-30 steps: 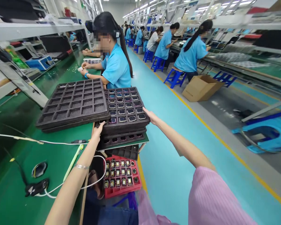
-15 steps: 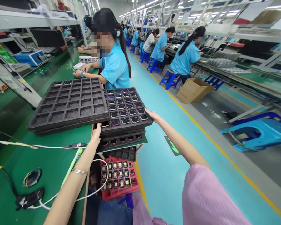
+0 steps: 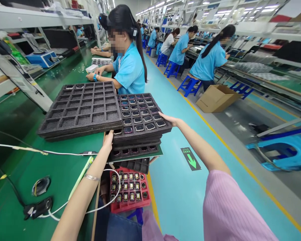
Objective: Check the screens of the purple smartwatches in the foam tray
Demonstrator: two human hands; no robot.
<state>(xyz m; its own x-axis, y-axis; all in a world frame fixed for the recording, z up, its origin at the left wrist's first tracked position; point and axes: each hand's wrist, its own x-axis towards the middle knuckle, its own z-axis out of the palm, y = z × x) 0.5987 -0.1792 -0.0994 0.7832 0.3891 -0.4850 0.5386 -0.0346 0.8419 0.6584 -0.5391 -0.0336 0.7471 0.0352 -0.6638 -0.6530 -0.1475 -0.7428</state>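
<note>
A dark foam tray (image 3: 143,115) tops a stack at the bench's end, its square pockets filled with watch cases that have black faces. My left hand (image 3: 108,140) holds its near left corner, fingers mostly hidden under the edge of the neighbouring tray. Along the right side, my right hand (image 3: 170,119) grips the rim with fingers stretched over the edge and thumb out of sight. Beside it, overlapping its left edge, lies another foam tray (image 3: 82,108) with mostly bare pockets and two watch cases at the far left. Lower trays (image 3: 135,151) carry more dark cases.
Below stands a red tray (image 3: 130,207) of small watch parts. White cables (image 3: 65,152), a light green strip (image 3: 80,179) and a black device (image 3: 37,207) lie on the green bench (image 3: 72,167). A co-worker (image 3: 131,68) sits ahead. A cardboard box (image 3: 215,100) stands across the aisle.
The view has turned slightly left, so everything appears further right. The filled tray seems to have shifted slightly right over the stack, with both hands still on it.
</note>
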